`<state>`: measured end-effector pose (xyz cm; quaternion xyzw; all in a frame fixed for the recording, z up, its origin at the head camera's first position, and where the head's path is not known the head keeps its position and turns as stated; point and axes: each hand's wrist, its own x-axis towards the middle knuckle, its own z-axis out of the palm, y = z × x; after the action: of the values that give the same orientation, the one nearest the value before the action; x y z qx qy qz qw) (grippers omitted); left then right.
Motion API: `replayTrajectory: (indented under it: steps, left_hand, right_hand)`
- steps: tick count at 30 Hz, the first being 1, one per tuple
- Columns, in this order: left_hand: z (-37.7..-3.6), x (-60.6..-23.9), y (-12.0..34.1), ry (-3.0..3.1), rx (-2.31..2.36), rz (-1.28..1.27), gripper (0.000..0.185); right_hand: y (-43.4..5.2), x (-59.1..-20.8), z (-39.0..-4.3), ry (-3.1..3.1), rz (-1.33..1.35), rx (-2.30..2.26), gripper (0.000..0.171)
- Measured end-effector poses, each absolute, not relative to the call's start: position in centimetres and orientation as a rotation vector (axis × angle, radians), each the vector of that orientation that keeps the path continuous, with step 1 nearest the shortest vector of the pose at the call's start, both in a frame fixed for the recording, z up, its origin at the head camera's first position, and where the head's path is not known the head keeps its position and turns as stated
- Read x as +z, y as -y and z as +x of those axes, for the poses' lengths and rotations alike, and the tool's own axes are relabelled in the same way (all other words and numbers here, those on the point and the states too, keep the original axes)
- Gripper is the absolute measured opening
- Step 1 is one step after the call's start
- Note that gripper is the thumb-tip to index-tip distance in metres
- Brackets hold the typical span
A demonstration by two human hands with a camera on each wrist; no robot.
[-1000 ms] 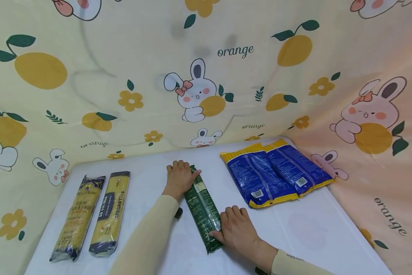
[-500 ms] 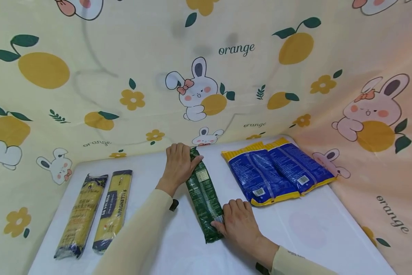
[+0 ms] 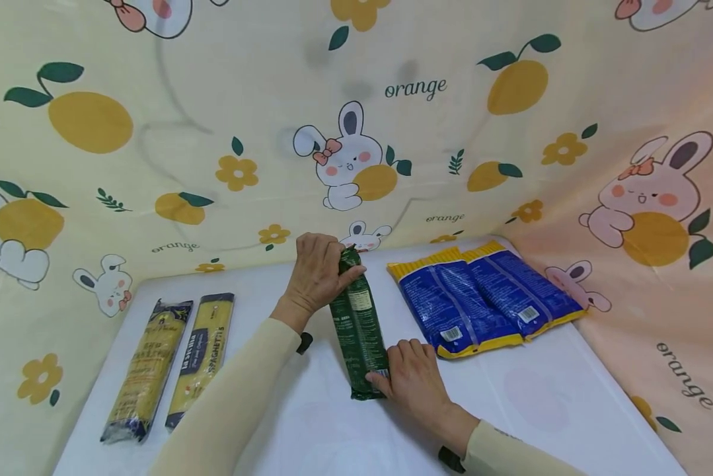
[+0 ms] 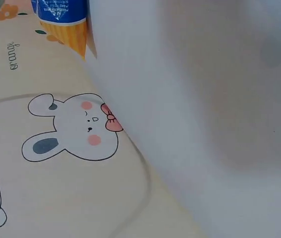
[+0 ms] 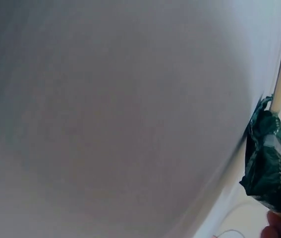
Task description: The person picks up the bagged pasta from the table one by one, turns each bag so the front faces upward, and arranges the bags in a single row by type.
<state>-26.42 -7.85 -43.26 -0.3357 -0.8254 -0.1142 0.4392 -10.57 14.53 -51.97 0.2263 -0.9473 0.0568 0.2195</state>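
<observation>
A long dark green plastic packet (image 3: 361, 324) with printed text slants across the middle of the white table in the head view. My left hand (image 3: 317, 271) grips its far end, thumb across the top. The near end lies between the thumb and fingers of my right hand (image 3: 418, 380). From the right wrist, the packet's crimped end (image 5: 269, 163) shows at the right edge, with fingertips (image 5: 278, 227) below it. The far end is tilted up from the table. Mostly table and curtain fill the left wrist view.
Two yellow spaghetti packs (image 3: 148, 370) (image 3: 204, 357) lie side by side on the left of the white table (image 3: 308, 430). Two blue and yellow bags (image 3: 451, 304) (image 3: 519, 287) overlap at the back right. A printed curtain (image 3: 261, 99) rises behind the table and along its right side.
My left hand has moved up and away, raising the packet's far end. The near end has slid slightly away from me, with my right hand still on it.
</observation>
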Motion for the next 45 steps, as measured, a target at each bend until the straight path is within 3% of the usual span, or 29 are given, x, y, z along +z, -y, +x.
replayTrajectory:
  steps: [12, 22, 31, 45]
  left_hand:
    - [-23.9, -39.8, 5.7, 2.37, -0.216, -0.634, 0.051]
    - [-23.0, -37.8, 3.9, 2.426, -0.237, -0.408, 0.067]
    - [-23.1, -38.1, 4.5, 2.347, -0.268, -0.524, 0.029]
    - [-23.3, -38.6, 7.9, 2.546, -0.838, -0.755, 0.012]
  right_hand:
    - [-14.8, -51.4, -11.5, 2.597, 0.535, 0.337, 0.043]
    - [-14.7, -51.4, -11.9, 2.481, 0.555, 0.185, 0.041]
    - [-14.4, -51.5, -11.5, 2.444, 0.64, 0.175, 0.05]
    - [-14.7, -51.7, -12.6, 2.654, 0.478, 0.302, 0.062]
